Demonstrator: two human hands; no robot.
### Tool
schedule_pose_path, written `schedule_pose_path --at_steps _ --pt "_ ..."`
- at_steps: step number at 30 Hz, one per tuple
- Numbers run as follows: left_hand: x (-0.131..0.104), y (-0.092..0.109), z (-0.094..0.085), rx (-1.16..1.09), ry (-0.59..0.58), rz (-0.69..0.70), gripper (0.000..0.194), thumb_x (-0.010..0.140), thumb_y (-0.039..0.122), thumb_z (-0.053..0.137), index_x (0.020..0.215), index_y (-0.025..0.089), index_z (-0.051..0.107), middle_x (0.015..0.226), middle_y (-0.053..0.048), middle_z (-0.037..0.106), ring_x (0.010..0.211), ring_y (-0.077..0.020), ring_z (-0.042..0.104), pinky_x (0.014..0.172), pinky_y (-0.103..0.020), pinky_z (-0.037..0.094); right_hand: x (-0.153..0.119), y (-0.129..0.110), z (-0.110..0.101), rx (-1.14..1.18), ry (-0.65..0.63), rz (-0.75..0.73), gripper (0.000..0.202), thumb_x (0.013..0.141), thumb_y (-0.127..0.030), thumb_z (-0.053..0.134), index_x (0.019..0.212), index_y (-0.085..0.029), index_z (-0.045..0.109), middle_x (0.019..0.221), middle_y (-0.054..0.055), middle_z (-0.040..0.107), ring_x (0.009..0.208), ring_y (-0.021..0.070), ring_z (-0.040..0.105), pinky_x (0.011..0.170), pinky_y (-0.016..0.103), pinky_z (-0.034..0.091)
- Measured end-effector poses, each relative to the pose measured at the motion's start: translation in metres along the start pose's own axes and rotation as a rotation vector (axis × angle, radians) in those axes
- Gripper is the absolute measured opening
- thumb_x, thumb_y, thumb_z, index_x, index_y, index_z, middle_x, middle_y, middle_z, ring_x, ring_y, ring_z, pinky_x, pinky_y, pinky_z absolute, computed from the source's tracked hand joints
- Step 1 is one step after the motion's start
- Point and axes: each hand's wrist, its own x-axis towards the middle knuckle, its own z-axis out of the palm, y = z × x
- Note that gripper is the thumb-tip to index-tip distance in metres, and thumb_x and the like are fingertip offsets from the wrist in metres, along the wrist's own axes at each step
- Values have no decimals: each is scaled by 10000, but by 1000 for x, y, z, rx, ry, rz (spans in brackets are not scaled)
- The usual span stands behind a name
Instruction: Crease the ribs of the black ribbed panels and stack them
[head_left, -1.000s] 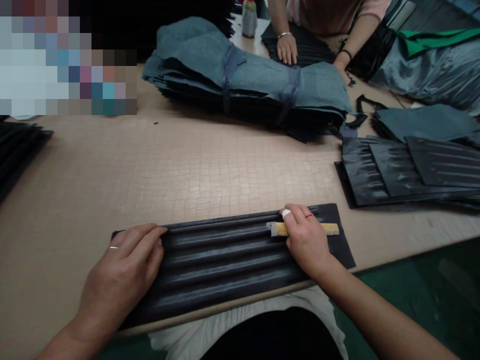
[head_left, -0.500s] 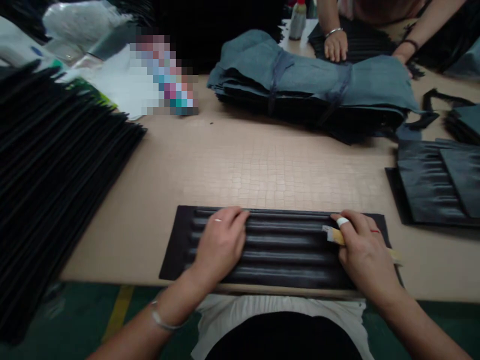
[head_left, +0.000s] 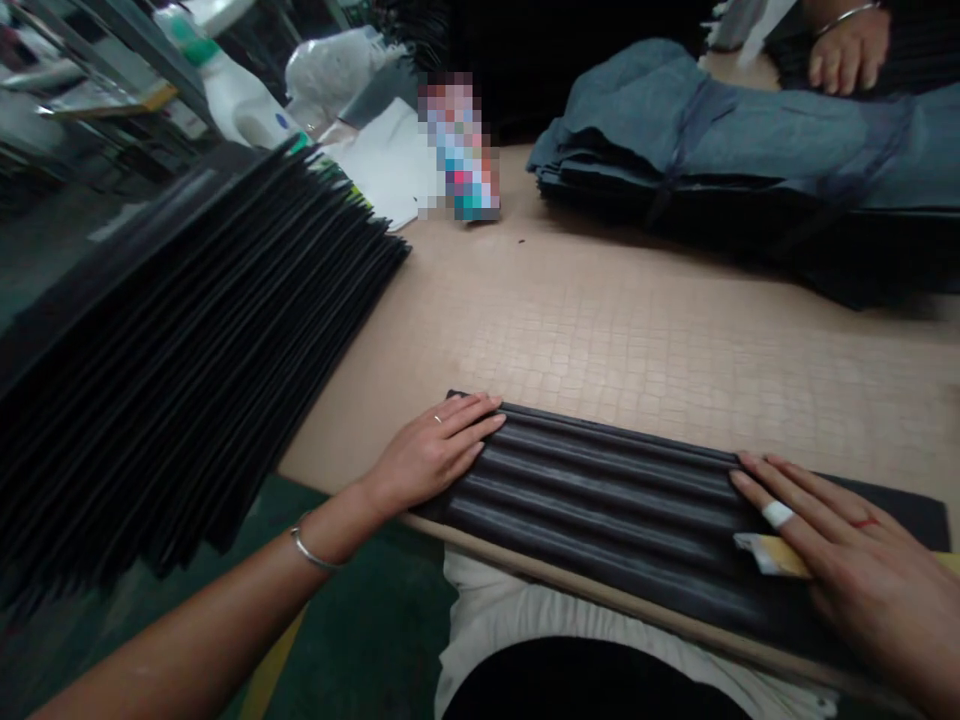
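Both my hands rest on one long, black, ribbed panel [head_left: 607, 500] that looks like leather: my left hand [head_left: 427, 455] lies flat over its left end, loose and grasping nothing, and my right hand [head_left: 847, 540] is laid over its right end with fingers stretched out. A yellow stick with a whitish tip [head_left: 784, 557] runs beneath my right palm; with the thumb hidden, I cannot tell whether it is gripped or just pinned.

The panel's near edge runs close along the front edge of the beige, crocodile-patterned bench [head_left: 600, 340]; its far right corner shows beyond my right fingers. Ahead of both hands, a broad stretch of bench reaches to a strapped bundle of grey-blue sheets [head_left: 780, 140]. Left of my left hand, a narrower gap separates it from a fanned stack of black sheets [head_left: 210, 340], which overhangs the bench's edge.

Well beyond my left hand, a white plastic bottle with green at its top [head_left: 244, 105] bears a blue mark too small to read; beside it, a colourful strip [head_left: 469, 150] is pixelated.
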Motion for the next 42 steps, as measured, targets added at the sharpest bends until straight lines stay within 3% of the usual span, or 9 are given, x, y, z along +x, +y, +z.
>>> schedule_pose_path --at_steps 3,6,8,11,15,19,22,27,42 --pt "14 -23 4 14 -5 -15 462 1028 188 483 1485 227 541 1566 -89 538 1493 -238 460 1222 -527 437 33 10 -1 -60 -33 -16 874 790 5 403 1633 -211 325 1640 60 385 1470 282 411 1079 534 476" --pt "42 -38 5 65 -7 -42 417 1051 244 458 1445 194 585 1562 -105 541 1498 -271 451 1229 -567 402 69 19 -5 -111 -77 40 733 826 23 392 1532 -152 483 1617 83 419 1462 283 419 1103 532 450" --pt "63 -35 3 96 2 -60 400 1056 291 474 1411 171 613 1560 -122 539 1502 -297 443 1233 -589 379 92 13 -9 -120 -98 95 690 820 23 417 1477 -142 549 1601 92 444 1451 299 429 1097 540 452" --pt "82 -2 2 60 -19 40 399 1059 322 493 1421 192 600 1591 -95 507 1513 -286 427 1234 -559 383 115 -18 -15 -34 -98 40 684 827 17 469 1478 -172 560 1610 77 435 1460 290 410 1120 518 445" --pt "71 65 5 -64 -24 261 394 1052 224 491 1436 200 577 1555 -57 556 1488 -234 464 1223 -482 420 96 -74 -15 68 -14 -65 591 865 24 474 1434 -92 582 1544 121 511 1383 291 463 1094 457 481" --pt "43 113 19 -129 55 212 404 1024 164 502 1420 149 581 1493 -84 614 1402 -235 557 1154 -446 500 49 -110 -6 63 28 73 575 881 8 474 1453 -8 531 1455 202 552 1310 351 480 1041 507 511" --pt "35 133 33 -143 105 144 418 1009 126 487 1417 133 580 1484 -91 621 1371 -230 579 1147 -441 502 40 -126 1 79 48 157 605 879 22 456 1482 -8 502 1427 207 558 1305 359 473 1064 529 491" --pt "40 146 47 -153 149 115 429 1010 122 463 1424 121 573 1508 -77 600 1381 -233 563 1182 -454 453 56 -137 3 90 75 233 547 928 -14 464 1471 -32 525 1408 192 573 1301 344 467 1107 526 447" --pt "45 145 51 -145 119 153 466 1005 84 395 1443 73 553 1466 -90 636 1350 -228 573 1185 -442 394 68 -139 4 105 90 243 378 994 -91 466 1318 -57 656 1373 164 622 1244 296 514 1082 462 443"
